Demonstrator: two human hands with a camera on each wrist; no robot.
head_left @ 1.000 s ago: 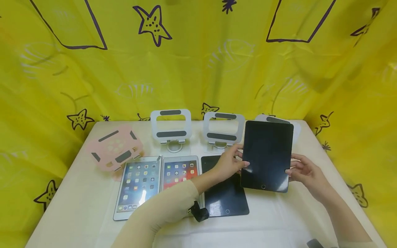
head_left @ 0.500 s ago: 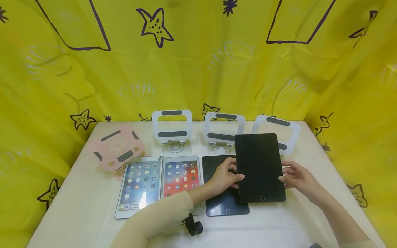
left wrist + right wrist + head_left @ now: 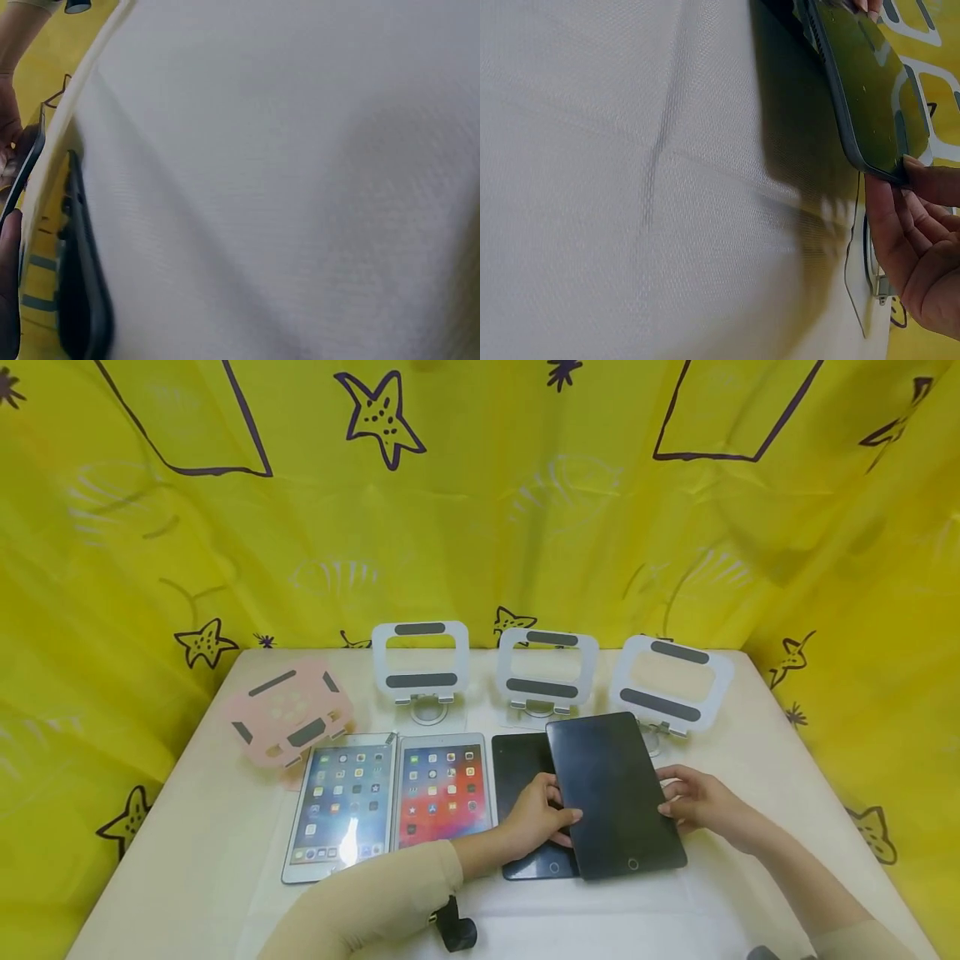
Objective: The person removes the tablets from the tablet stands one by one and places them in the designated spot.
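Note:
A black tablet (image 3: 611,789) with a dark screen is held between both hands, tilted and raised above the table. My left hand (image 3: 534,814) pinches its left edge, thumb on the screen side and fingers behind. The right hand (image 3: 701,802) pinches the opposite edge the same way. In the right wrist view, the right hand (image 3: 922,247) grips the edge near a corner of the tablet (image 3: 874,90), which stands off the cloth. Partly covered by it lies another black tablet (image 3: 517,756). In the left wrist view only a thumb (image 3: 9,277) of the left hand shows.
Left of the black tablets lie a tablet with a red-blue home screen (image 3: 442,789) and a white-framed tablet (image 3: 341,810). Behind stand a pink stand (image 3: 288,710) and white stands (image 3: 420,680), (image 3: 547,689), (image 3: 667,703). A yellow curtain (image 3: 480,527) hangs beyond the white-covered table (image 3: 187,827).
Both hands have brought the held tablet down and to the left, toward the other black tablet, and turned it slightly. The rightmost white stand, earlier mostly hidden behind it, now shows.

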